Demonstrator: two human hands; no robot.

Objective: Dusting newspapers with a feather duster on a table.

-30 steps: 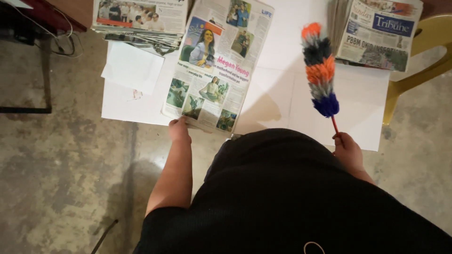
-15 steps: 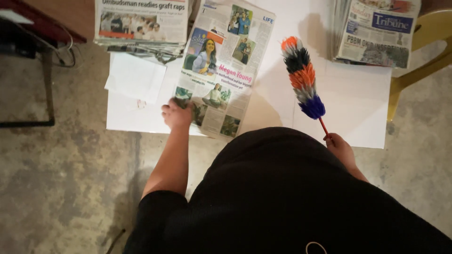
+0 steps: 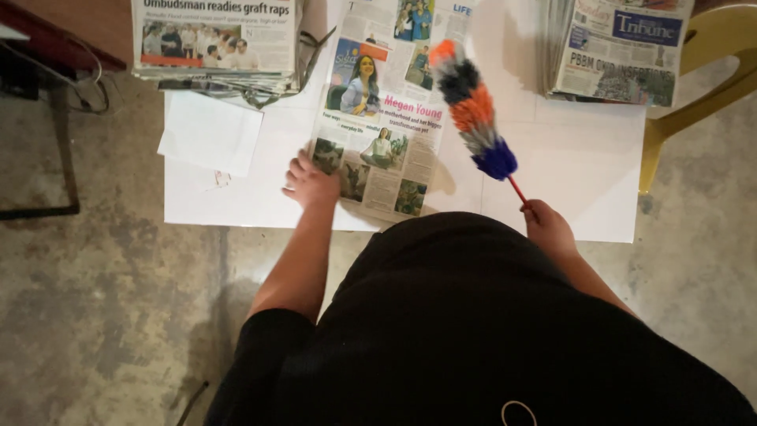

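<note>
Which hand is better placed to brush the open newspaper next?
Probably the right hand: it grips the duster, whose head is over the newspaper. The left hand lies flat on the page's lower corner.

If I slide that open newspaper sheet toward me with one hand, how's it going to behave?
The newspaper sheet looks thin and lies flat, so it would likely buckle rather than move stiffly. The white table looks smooth, so it may glide easily under the left hand. It seems light; strokes of the feather duster held by the right hand could probably shift it.
</note>
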